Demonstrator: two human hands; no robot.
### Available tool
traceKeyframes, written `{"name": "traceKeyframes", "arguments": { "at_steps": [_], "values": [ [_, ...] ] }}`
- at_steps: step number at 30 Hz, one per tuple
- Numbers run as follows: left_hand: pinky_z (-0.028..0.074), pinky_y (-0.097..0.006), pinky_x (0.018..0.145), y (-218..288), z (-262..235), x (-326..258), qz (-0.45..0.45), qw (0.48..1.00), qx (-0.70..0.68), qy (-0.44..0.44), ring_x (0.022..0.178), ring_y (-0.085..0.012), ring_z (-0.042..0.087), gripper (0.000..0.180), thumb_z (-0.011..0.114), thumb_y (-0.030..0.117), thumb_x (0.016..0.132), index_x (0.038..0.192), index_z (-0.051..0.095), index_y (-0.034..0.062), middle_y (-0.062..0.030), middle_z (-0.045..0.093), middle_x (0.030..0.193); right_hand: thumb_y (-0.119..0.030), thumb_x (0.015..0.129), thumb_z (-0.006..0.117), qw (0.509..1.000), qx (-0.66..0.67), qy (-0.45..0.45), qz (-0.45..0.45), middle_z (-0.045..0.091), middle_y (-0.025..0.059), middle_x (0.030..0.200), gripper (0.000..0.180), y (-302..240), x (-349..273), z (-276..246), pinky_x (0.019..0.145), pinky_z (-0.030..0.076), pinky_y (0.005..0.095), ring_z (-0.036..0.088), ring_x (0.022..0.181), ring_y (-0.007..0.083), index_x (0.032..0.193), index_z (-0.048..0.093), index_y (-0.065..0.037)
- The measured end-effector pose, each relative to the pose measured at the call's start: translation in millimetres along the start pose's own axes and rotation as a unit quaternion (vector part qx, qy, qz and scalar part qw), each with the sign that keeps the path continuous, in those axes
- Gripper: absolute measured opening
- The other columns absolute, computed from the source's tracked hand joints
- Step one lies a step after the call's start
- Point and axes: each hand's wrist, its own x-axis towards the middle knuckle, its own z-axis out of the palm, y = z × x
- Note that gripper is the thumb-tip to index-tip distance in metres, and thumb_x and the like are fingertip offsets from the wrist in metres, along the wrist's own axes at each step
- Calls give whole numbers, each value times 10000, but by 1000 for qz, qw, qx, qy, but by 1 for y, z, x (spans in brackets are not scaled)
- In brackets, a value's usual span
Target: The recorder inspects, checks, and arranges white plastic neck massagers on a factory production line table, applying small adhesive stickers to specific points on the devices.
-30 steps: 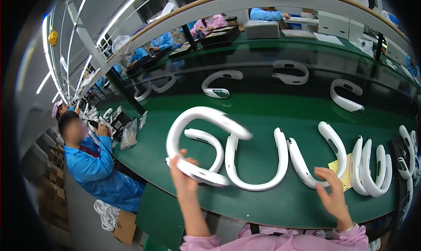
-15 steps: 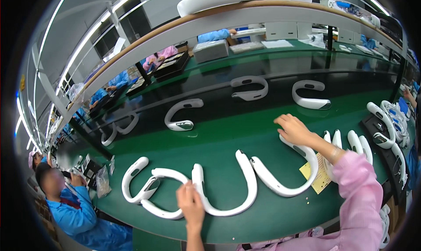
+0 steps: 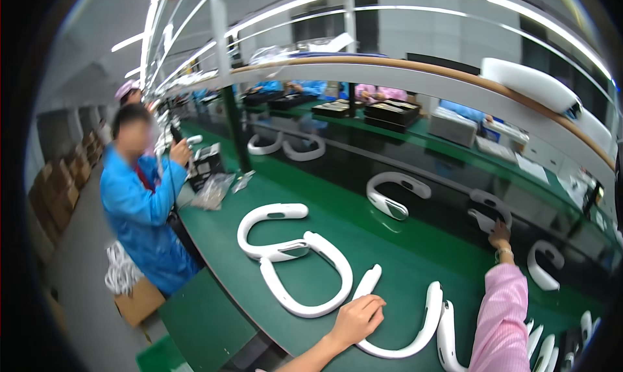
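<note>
On the long green tabletop point(image 3: 337, 242) we have a near row of white U-shaped plastic neckband shells laid out, and it looks partly set: at the left, a first white C-shaped shell point(image 3: 267, 232) and a second white U-shaped shell point(image 3: 310, 281) lie overlapping each other, not yet spaced like the rest. Just right of them, our left hand point(image 3: 355, 320) rests on the near arm of a third white U-shaped shell point(image 3: 397, 320), its grip loosely curled, fingers pressing the top rather than closed around it. More white shells point(image 3: 538, 343) stand packed together at the near right. Farther off, our right hand point(image 3: 500, 234) stretches out in a pink sleeve point(image 3: 503, 313) to a white curved shell point(image 3: 488, 210) in the far row; fingertips touch it, but we cannot tell whether the grip has closed.
</note>
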Motion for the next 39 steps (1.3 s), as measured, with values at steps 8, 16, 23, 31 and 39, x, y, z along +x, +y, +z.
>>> {"name": "traceKeyframes", "arguments": {
  "at_steps": [8, 16, 23, 31, 39],
  "values": [
    [487, -329, 720, 7, -2, 1, 9, 997, 70, 2, 851, -234, 584, 231, 630, 36, 705, 934, 597, 23, -80, 600, 959, -154, 691, 714, 965, 107, 73, -227, 485, 229, 1131, 566, -84, -100, -94, 755, 464, 449, 555, 901, 419, 1153, 413, -23],
    [460, -313, 801, 97, 5, 58, 161, 962, 167, -143, 894, -191, 561, 688, 654, 243, 671, 1270, 437, -16, -83, 570, 1001, -124, 618, 757, 855, 145, 3, -498, 582, 161, 881, 501, -179, -326, -289, 718, 458, 398, 566, 780, 324, 1020, 482, -7],
    [510, -286, 675, 109, -49, 30, -156, 906, -386, -78, 805, -149, 605, 578, 759, 47, 652, 1129, 435, 2, -95, 596, 930, -362, 727, 736, 868, 401, 154, -250, 368, 178, 1304, 734, -111, -369, -296, 992, 323, 404, 392, 1197, 302, 1249, 358, -11],
    [530, -371, 525, 149, -17, 3, -254, 615, -718, -203, 642, -284, 611, 557, 421, 432, 918, 1201, 359, -44, -172, 539, 914, -414, 891, 518, 586, 793, -161, 39, 565, 87, 792, 580, -93, -442, -224, 578, 471, 279, 574, 619, 155, 1243, 359, 19],
    [502, -404, 548, 139, -4, -11, -275, 533, -778, -188, 697, -276, 593, 510, 425, 311, 907, 1260, 361, -51, -174, 540, 967, -347, 901, 524, 548, 806, -188, 120, 548, 79, 712, 480, -89, -456, -222, 482, 443, 258, 546, 538, 138, 1193, 413, 17]
  ]
}}
